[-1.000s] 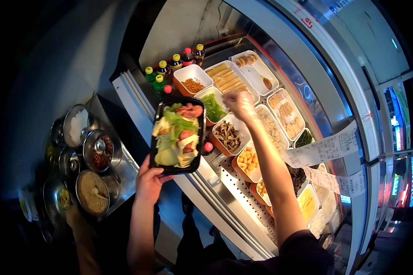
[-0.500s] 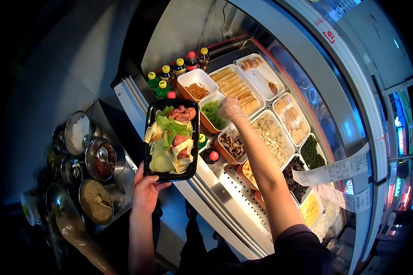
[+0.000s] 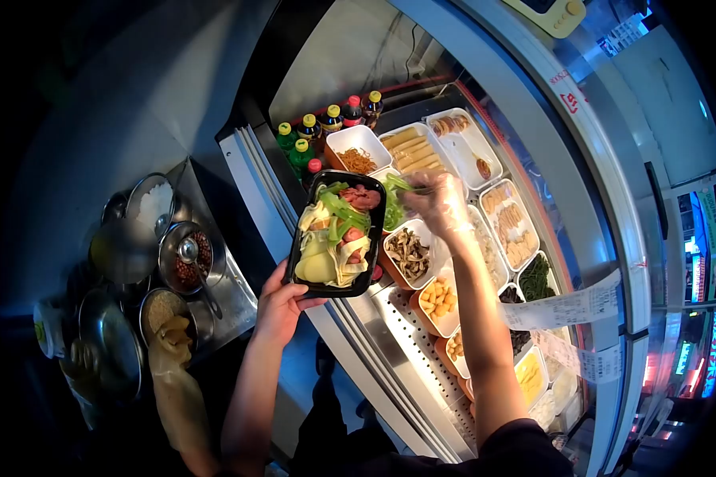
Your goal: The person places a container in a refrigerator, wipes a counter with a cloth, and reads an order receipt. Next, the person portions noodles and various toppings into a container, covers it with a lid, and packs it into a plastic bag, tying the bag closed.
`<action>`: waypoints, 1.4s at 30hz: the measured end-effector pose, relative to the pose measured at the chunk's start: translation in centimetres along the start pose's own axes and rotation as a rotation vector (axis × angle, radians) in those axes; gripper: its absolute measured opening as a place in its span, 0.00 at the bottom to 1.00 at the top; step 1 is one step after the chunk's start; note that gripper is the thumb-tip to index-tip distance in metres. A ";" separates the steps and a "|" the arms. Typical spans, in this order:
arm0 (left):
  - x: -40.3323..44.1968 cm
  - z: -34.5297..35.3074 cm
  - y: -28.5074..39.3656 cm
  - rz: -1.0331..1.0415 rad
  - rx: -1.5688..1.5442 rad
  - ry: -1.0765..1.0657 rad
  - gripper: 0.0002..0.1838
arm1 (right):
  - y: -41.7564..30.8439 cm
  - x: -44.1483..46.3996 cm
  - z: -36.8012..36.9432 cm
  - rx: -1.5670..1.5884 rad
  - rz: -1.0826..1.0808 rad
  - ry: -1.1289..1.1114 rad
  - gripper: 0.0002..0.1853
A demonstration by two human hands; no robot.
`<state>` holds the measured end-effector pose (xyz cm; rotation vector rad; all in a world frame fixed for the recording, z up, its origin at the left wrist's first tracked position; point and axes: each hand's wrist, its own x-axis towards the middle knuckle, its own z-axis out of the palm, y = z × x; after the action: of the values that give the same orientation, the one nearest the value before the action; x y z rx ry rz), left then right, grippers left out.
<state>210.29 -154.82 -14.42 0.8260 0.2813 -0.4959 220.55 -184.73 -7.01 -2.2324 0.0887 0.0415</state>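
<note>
My left hand (image 3: 280,308) grips the lower edge of a black plastic food tray (image 3: 330,291). Sliced meat (image 3: 361,197), green vegetable strips (image 3: 344,215), pale slices and folded yellowish sheets fill it. Just right of the tray, my right hand (image 3: 444,205) wears a clear plastic glove. Its fingers are closed on a few green vegetable strips (image 3: 398,184). Below them, a tub holds more cut greens (image 3: 393,213), partly hidden by the tray and the hand. Sliced mushrooms (image 3: 408,256) sit in the neighbouring tub.
A chilled display case holds tubs of shredded orange food (image 3: 356,161), yellow rolls (image 3: 412,151) and skewers (image 3: 511,224). Bottles (image 3: 332,119) stand at its back. Receipts (image 3: 565,304) hang at right. At left, another person's gloved hand (image 3: 173,340) is over metal seasoning bowls (image 3: 187,258).
My right hand has come up from the greens tub with strips in its fingers. The tray has shifted right in view. The other person's hand has moved to the grainy bowl.
</note>
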 end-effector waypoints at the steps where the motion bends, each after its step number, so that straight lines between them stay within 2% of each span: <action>1: 0.0 0.3 -0.2 0.000 -0.002 0.000 0.35 | -1.4 -0.5 0.0 -0.027 -0.094 -0.008 0.12; 3: 0.1 1.2 -0.7 -0.019 -0.026 -0.040 0.35 | -2.7 -1.0 0.8 -0.196 -0.277 -0.085 0.14; 5: -0.1 1.7 -1.0 -0.036 -0.045 -0.049 0.35 | -5.0 -2.6 0.6 -0.229 -0.231 -0.111 0.17; 8: -0.3 1.6 -1.4 -0.043 -0.041 -0.060 0.35 | -5.2 -4.3 -0.6 -0.073 -0.140 -0.131 0.16; 11: -0.6 1.7 -1.7 -0.055 -0.024 -0.077 0.34 | -2.6 -4.6 0.8 0.064 -0.115 -0.010 0.10; 13: -0.6 2.0 -1.7 -0.091 -0.027 -0.096 0.34 | -3.0 -4.7 2.1 -0.038 -0.194 0.060 0.05; 14: -0.6 2.2 -1.9 -0.079 -0.048 -0.062 0.34 | -2.9 -4.7 2.1 -0.187 -0.237 0.073 0.04; 15: -0.8 2.2 -2.4 -0.077 -0.069 -0.023 0.34 | -3.2 -5.3 1.4 -0.024 -0.310 0.124 0.07; 17: -0.9 2.1 -2.3 -0.058 -0.047 -0.028 0.34 | -1.0 -5.2 0.9 0.112 -0.319 0.219 0.08; 18: -1.1 1.8 -2.3 -0.058 -0.037 -0.013 0.34 | -1.3 -5.9 -0.2 0.247 -0.098 0.174 0.09; 19: -1.0 1.4 -2.1 -0.051 -0.028 -0.003 0.34 | 0.6 -5.8 -0.5 0.275 0.001 0.195 0.07; 21: -1.2 1.2 -1.8 -0.024 -0.007 0.024 0.33 | 4.4 -6.0 -1.4 -0.016 0.139 0.144 0.08; 23: -1.5 0.8 -1.1 0.003 0.015 0.029 0.33 | 10.3 -5.3 -0.4 -0.355 0.165 -0.107 0.08; 24: -1.7 0.8 -1.0 0.015 0.013 0.038 0.34 | 12.9 -5.0 1.2 -0.488 0.244 -0.167 0.13; 25: -1.9 0.8 -0.9 0.014 0.010 0.037 0.34 | 12.9 -4.3 2.2 -0.771 0.263 -0.387 0.26; 27: -2.3 0.9 -0.7 0.012 0.020 0.060 0.34 | 12.3 -4.9 3.4 -0.687 0.326 -0.553 0.33; 29: -2.8 1.0 -0.8 0.009 0.017 0.081 0.35 | 19.6 -5.2 9.0 -0.886 0.370 -0.466 0.31; 30: -3.0 1.0 -0.8 0.009 0.011 0.089 0.35 | 19.6 -5.9 9.8 -0.933 0.255 -0.293 0.21; 31: -3.2 1.1 -0.8 0.012 0.004 0.096 0.34 | 19.7 -5.7 9.6 -0.935 0.255 -0.296 0.21; 33: -3.7 1.3 -0.7 0.006 -0.008 0.098 0.34 | 19.6 -4.5 8.1 -0.845 0.335 -0.366 0.16; 34: -4.0 1.2 -0.8 -0.001 -0.013 0.095 0.34 | 19.1 -4.1 6.9 -0.833 0.238 -0.356 0.11; 37: -4.7 1.0 -1.0 0.020 -0.019 0.098 0.34 | 16.0 -4.1 2.4 -0.443 0.543 -0.330 0.09; 38: -4.7 1.0 -1.1 0.022 -0.030 0.102 0.34 | 15.8 -3.9 2.3 -0.454 0.540 -0.336 0.09; 40: -5.0 0.9 -1.5 0.019 -0.031 0.101 0.34 | 17.0 -4.0 2.6 -0.667 0.391 -0.401 0.11; 41: -5.4 0.9 -1.8 0.023 -0.038 0.102 0.34 | 18.8 -4.4 2.6 -0.674 0.386 -0.403 0.11; 42: -5.5 0.9 -2.1 0.024 -0.053 0.118 0.35 | 22.5 -4.4 2.4 -0.411 0.248 -0.358 0.10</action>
<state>204.58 -154.97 -12.82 0.8075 0.3912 -0.4161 214.43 -196.42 -25.93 -2.5695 0.1726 0.6429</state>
